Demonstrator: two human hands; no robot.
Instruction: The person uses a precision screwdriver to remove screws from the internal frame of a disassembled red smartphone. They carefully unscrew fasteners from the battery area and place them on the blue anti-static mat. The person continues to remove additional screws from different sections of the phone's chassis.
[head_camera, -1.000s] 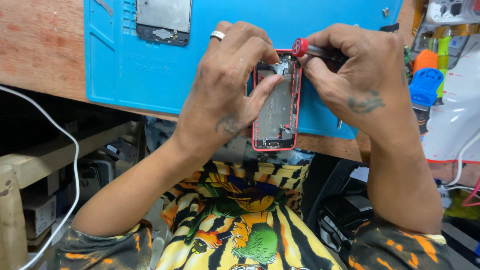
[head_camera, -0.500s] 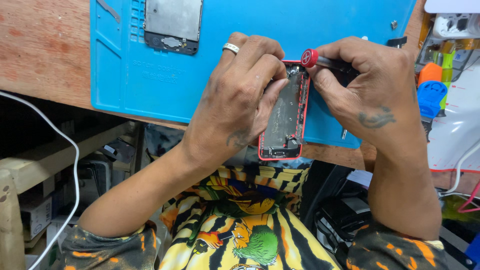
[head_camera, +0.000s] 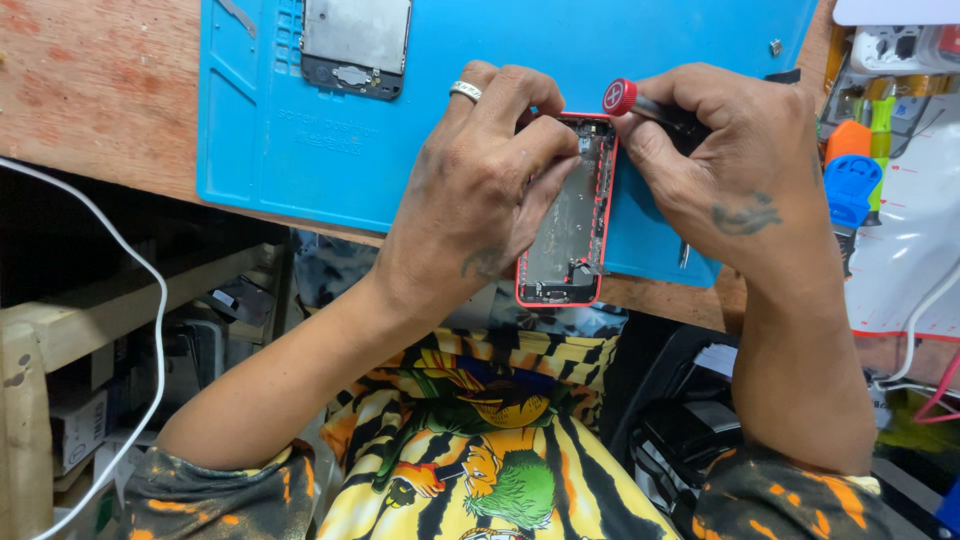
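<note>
Opened red plastic phone shell (head_camera: 567, 215), long and round-cornered, bare grey metal inside with small parts along its edges, lying at the near edge of a flat blue rubbery work mat (head_camera: 270, 140), its near end overhanging the worn, reddish-stained wooden benchtop (head_camera: 90, 80). Left hand (head_camera: 480, 185), smudged dark at the knuckles, silver ring (head_camera: 465, 90) on one finger, curled over the shell's left side: fingers bent, tips pressing on the far end and left rim, thumb laid along the inner metal. Closed about the shell rather than spread. Right hand (head_camera: 720, 165), small tattoo on its back, wrapped tight around a slim black-shafted screwdriver with a round red cap (head_camera: 620, 97); cap just beside the shell's far right corner, shaft hidden inside the fist, tip not visible. Farther left on the mat, a grey metal phone panel with a dark lower band (head_camera: 355, 40), lying flat, well apart from both hands. A small silver screw (head_camera: 774, 46) on the mat's far right. To the right, orange and blue plastic tools (head_camera: 850, 170) bunched together beside a glossy white sheet. At left, a thin white cable (head_camera: 140, 300) hanging below the bench. Near, bright yellow-and-black printed fabric (head_camera: 480, 450) across the lap.
</note>
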